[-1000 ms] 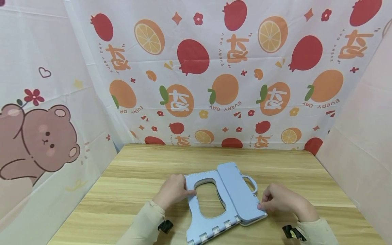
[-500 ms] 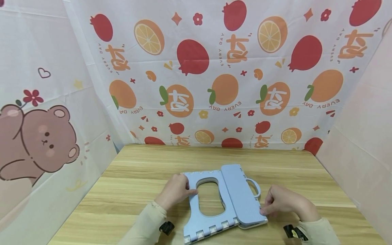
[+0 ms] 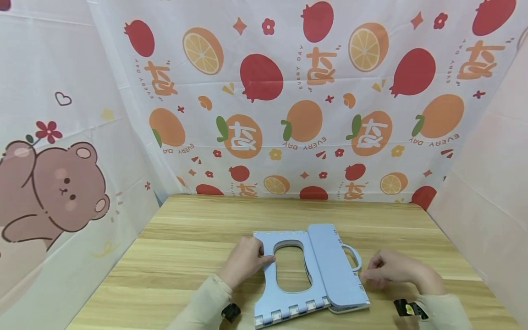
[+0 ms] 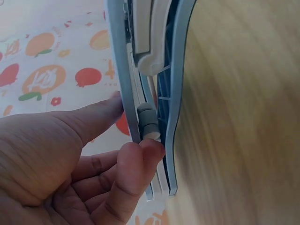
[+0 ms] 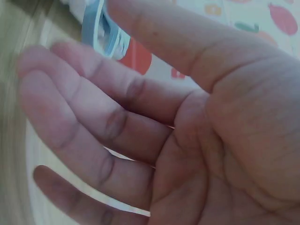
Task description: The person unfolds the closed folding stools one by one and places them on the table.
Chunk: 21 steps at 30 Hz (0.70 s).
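Note:
A light blue folding step stool (image 3: 270, 293) lies folded on the wooden table, its long seat panel (image 3: 336, 270) to the right and a loop handle (image 3: 355, 259) on that side. My left hand (image 3: 247, 256) grips the stool's left edge. In the left wrist view, the thumb presses the outer face of one leg panel (image 4: 123, 79) while the curled fingers reach into the gap by a grey hinge pin (image 4: 149, 123). Beside the seat panel's right edge, below the handle, is my right hand (image 3: 398, 270). Its fingers are loosely bent, with nothing in the palm.
The wooden table (image 3: 198, 215) stretches around the stool on all sides. Behind it hangs a fruit-print cloth (image 3: 264, 174), with a bear-print cloth (image 3: 70, 192) on the left and a pale cloth (image 3: 495, 192) on the right.
The stool has shifted to the right and turned slightly, with my left hand still gripping it. My right fingertips have come off the seat panel's edge, and that hand has moved a little right.

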Tool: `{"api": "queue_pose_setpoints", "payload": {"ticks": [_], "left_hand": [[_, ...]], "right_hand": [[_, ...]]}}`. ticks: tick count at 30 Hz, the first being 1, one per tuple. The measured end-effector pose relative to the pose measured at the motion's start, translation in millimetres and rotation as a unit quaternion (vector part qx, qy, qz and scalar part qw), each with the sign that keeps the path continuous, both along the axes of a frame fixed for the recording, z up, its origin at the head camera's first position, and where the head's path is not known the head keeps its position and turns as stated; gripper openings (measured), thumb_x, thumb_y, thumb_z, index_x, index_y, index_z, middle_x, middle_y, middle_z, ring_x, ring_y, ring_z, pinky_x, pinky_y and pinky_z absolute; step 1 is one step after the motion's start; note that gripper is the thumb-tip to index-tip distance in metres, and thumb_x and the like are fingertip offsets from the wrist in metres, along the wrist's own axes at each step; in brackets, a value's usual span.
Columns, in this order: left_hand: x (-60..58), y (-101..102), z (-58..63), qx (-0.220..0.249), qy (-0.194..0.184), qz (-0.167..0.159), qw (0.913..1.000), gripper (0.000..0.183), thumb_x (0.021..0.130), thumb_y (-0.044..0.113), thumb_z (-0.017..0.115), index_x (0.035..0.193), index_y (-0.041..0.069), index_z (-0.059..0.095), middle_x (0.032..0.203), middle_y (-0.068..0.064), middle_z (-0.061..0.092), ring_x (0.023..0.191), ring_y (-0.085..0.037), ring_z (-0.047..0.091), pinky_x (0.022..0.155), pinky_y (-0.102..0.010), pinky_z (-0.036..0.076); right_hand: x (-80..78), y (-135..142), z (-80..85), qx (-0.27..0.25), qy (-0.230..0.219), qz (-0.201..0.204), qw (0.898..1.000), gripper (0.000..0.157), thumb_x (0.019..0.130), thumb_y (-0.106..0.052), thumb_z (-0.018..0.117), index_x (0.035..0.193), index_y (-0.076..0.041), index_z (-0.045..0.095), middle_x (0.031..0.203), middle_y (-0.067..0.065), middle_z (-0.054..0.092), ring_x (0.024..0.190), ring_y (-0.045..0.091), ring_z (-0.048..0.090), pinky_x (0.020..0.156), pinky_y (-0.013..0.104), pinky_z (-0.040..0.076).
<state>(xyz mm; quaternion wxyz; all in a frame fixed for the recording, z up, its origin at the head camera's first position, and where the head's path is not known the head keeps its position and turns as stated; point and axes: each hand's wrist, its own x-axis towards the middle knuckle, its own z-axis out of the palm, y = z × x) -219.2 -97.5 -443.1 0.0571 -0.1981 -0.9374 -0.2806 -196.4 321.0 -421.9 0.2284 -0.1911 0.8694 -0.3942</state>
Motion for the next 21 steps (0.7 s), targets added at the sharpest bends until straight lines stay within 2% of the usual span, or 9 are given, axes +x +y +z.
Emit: {"api": "queue_pose_setpoints", "payload": {"ticks": [4,7,13,16,17,18,21], "left_hand": [[1.0,4,-2.3,0.002,0.001,-0.002,1.0,0.047,0.092,0.026,0.087,0.062,0.013,0.054,0.055,0.01,0.036,0.05,-0.004,0.031,0.048,-0.019,0.024],[3.2,7,-3.0,0.002,0.0,-0.004,1.0,0.046,0.093,0.027,0.086,0.064,0.014,0.053,0.056,0.01,0.033,0.051,-0.004,0.03,0.048,-0.019,0.023],[5.2,11,-6.7,0.023,0.001,-0.005,0.9997,0.05,0.092,0.025,0.087,0.061,0.015,0.049,0.054,0.011,0.03,0.05,-0.004,0.027,0.048,-0.02,0.023],[4.9,13,-8.9,0.035,0.018,-0.013,0.9991,0.051,0.091,0.023,0.088,0.06,0.016,0.048,0.055,0.013,0.032,0.051,-0.003,0.028,0.047,-0.02,0.024],[2.7,12,-14.2,0.036,0.037,-0.022,0.9984,0.05,0.093,0.026,0.086,0.061,0.017,0.049,0.055,0.014,0.034,0.051,-0.002,0.029,0.047,-0.021,0.025],[2.7,13,-14.5,0.039,0.043,-0.027,0.998,0.05,0.093,0.026,0.087,0.061,0.017,0.049,0.056,0.014,0.035,0.052,-0.002,0.029,0.046,-0.021,0.026],[2.8,15,-14.5,0.045,0.046,-0.038,0.9972,0.049,0.093,0.024,0.086,0.062,0.017,0.049,0.057,0.014,0.036,0.052,-0.001,0.03,0.047,-0.021,0.027]], "right_hand": [[-5.6,14,-6.3,0.001,-0.017,-0.055,0.998,0.032,0.106,-0.024,0.07,0.105,0.008,0.071,0.082,0.007,0.071,0.074,0.015,0.066,0.065,0.026,0.055],[-10.0,20,-12.4,0.0,-0.011,-0.08,0.997,0.036,0.108,-0.026,0.067,0.116,0.009,0.068,0.086,0.008,0.071,0.077,0.016,0.066,0.066,0.025,0.055],[-19.0,24,-24.6,-0.005,0.012,-0.075,0.997,0.04,0.11,-0.03,0.064,0.123,0.007,0.07,0.096,0.01,0.072,0.084,0.02,0.068,0.069,0.027,0.056],[-23.1,24,-30.0,-0.012,0.013,-0.071,0.997,0.039,0.111,-0.031,0.062,0.123,0.005,0.071,0.098,0.008,0.073,0.087,0.021,0.071,0.07,0.027,0.059],[-24.3,23,-31.5,-0.016,0.01,-0.069,0.997,0.038,0.111,-0.031,0.062,0.122,0.005,0.072,0.098,0.008,0.073,0.088,0.021,0.071,0.07,0.027,0.059],[-25.5,23,-33.0,-0.02,0.007,-0.069,0.997,0.038,0.111,-0.031,0.061,0.122,0.004,0.072,0.097,0.007,0.073,0.087,0.021,0.072,0.07,0.027,0.06],[-27.5,22,-36.5,-0.032,0.002,-0.062,0.998,0.036,0.112,-0.029,0.06,0.118,0.004,0.073,0.094,0.006,0.073,0.085,0.02,0.072,0.069,0.026,0.06]]}}
